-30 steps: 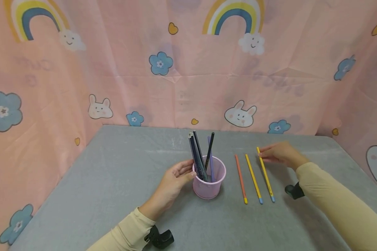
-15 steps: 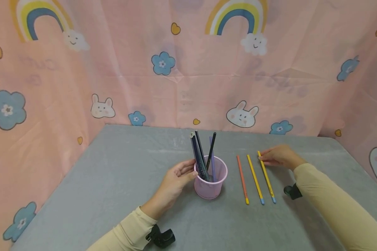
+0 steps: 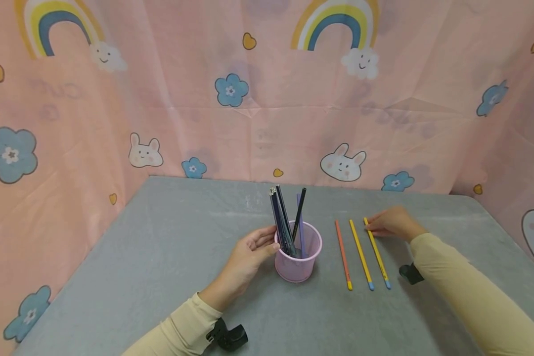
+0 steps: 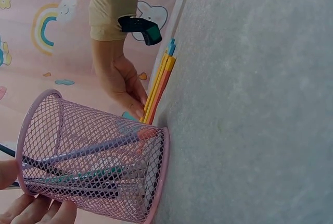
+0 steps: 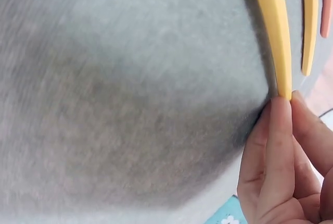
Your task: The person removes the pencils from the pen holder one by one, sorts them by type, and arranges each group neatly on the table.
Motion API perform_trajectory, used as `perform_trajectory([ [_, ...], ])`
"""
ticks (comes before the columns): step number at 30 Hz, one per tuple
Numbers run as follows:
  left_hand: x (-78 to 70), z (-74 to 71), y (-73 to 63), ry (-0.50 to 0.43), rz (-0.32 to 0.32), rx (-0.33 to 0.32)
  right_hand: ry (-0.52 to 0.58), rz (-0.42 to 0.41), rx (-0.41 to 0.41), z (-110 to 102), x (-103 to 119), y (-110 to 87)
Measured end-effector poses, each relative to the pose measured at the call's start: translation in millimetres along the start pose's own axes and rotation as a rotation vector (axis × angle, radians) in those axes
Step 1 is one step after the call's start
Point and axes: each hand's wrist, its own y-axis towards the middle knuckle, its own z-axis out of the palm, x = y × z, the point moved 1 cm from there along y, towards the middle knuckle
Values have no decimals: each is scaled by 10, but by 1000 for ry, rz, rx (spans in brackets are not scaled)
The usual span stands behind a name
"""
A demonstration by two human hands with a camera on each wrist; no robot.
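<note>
My left hand point(image 3: 244, 259) holds the pink mesh pencil cup point(image 3: 295, 269) at its left side, thumb near the rim and fingers behind it. Inside the cup lean several dark pencils point(image 3: 281, 222) and one purple pencil point(image 3: 301, 237). To the right, my right hand point(image 3: 393, 221) pinches the far end of the rightmost yellow pencil point(image 5: 278, 31) between thumb and fingers, close over the table. A second yellow pencil point(image 3: 360, 252) and an orange pencil point(image 3: 343, 254) lie beside it, roughly parallel, their coloured tips toward me.
Grey cloth covers the table point(image 3: 169, 277). A pink curtain point(image 3: 267, 128) printed with rainbows, rabbits and flowers hangs behind and at both sides. A black wrist camera point(image 3: 228, 337) sits below the left sleeve, another camera point(image 3: 411, 273) below the right.
My right hand has drawn the far end of the rightmost yellow pencil slightly toward me and down to the table, level with the others. The left hand keeps its place at the cup.
</note>
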Motion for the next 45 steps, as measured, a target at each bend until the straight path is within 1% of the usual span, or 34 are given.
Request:
perform_trajectory([
  [6,5,2,13,-17,-4,-6,-111,-49,-29,33,21,9],
  [10,1,4,7,-11,0,-1,-165,-97,-35,23,52,-62],
  [14,0,5,-1,-4,0,-2,-196,-162,-62,-8,106,-162],
  [18,3,9,3,-6,-8,-12,-160,-209,-77,-21,187,-254],
  [23,8,12,6,-4,-10,-8,-116,-254,-56,14,288,-368],
  [28,-2,11,-1,-10,-8,-9,-77,-353,7,75,378,-472],
  [31,-3,9,-4,-11,-8,-7,-41,-396,51,121,424,-517],
  [35,5,4,-4,-8,-10,-4,-9,-422,109,205,487,-566],
  [42,17,-8,-3,-14,-2,-4,41,-452,169,333,581,-658],
  [45,22,-6,7,-16,-4,-1,80,-461,201,365,612,-696],
])
